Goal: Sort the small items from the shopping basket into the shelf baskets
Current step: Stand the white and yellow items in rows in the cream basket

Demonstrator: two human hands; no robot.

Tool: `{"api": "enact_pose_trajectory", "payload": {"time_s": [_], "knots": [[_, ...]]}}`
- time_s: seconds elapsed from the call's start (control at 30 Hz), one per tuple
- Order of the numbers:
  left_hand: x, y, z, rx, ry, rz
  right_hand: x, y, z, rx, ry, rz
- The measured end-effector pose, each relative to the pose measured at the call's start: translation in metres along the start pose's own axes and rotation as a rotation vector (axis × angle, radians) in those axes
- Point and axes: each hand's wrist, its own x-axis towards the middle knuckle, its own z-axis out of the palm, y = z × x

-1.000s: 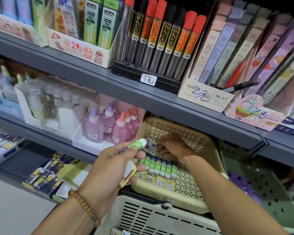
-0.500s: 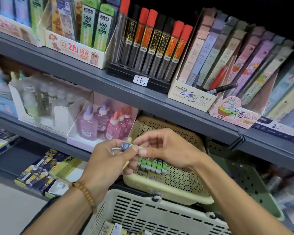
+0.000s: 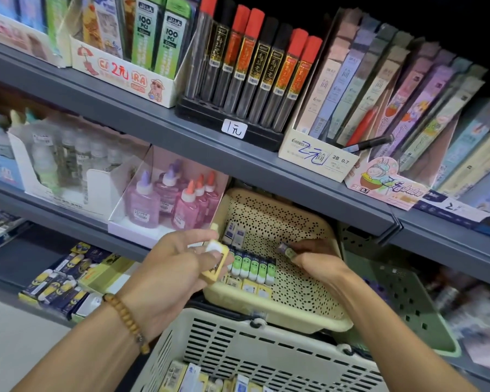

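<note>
A cream perforated shelf basket sits tilted on the lower shelf, with a row of green-and-white erasers and some yellow ones lined up inside. My left hand grips a yellow-sleeved eraser at the basket's left rim. My right hand pinches a small green-and-purple eraser over the basket's middle. The white slatted shopping basket is below, with several small boxed items in it.
Pink and purple glue bottles stand in a white box left of the cream basket. A green perforated basket sits to its right. The upper shelf holds pencil-lead tubes and boxed refills. Packaged erasers lie lower left.
My right hand took the green-and-purple eraser from my left hand and carried it right, over the basket. My left hand keeps the yellow eraser.
</note>
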Motion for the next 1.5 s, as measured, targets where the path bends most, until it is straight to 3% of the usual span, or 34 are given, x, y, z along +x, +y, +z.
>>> {"api": "enact_pose_trajectory", "payload": {"time_s": [0.17,0.23,0.43,0.7,0.8,0.87,1.0,1.07,1.17,1.23,1.37,1.43,1.5], "knots": [[-0.002,-0.002,-0.001,0.161,0.015,0.109,-0.001,0.003,0.003,-0.058,0.000,0.069],[-0.002,-0.001,-0.003,0.177,0.050,0.144,0.000,0.007,0.003,-0.157,-0.055,0.096],[-0.001,-0.001,-0.002,0.280,0.045,0.210,0.010,0.013,0.011,-0.150,-0.151,0.123],[0.000,-0.008,0.003,0.244,0.072,0.237,0.013,0.007,0.017,-0.121,-0.156,0.139],[0.000,-0.013,0.008,0.240,0.069,0.230,0.004,-0.002,0.014,-0.174,-0.092,0.045],[0.002,-0.016,0.011,0.265,0.075,0.234,-0.010,-0.014,0.009,-0.029,-0.038,-0.060],[0.008,-0.022,0.017,0.333,0.072,0.258,-0.052,-0.042,0.000,0.359,-0.310,-0.288],[0.009,-0.026,0.020,0.321,0.042,0.251,-0.067,-0.049,0.000,0.350,-0.448,-0.384],[0.010,-0.031,0.025,0.323,-0.005,0.247,-0.072,-0.049,0.000,0.292,-0.475,-0.388],[0.010,-0.037,0.026,0.505,-0.015,0.337,-0.068,-0.043,-0.005,0.308,-0.466,-0.340],[0.006,-0.042,0.024,1.287,-0.083,0.708,-0.048,-0.021,-0.023,0.167,-0.270,-0.149],[0.008,-0.044,0.020,1.459,-0.157,0.710,-0.040,-0.011,-0.024,-0.032,-0.283,-0.060],[0.011,-0.046,0.017,1.485,-0.180,0.703,-0.036,-0.006,-0.017,-0.195,-0.361,0.001]]}}
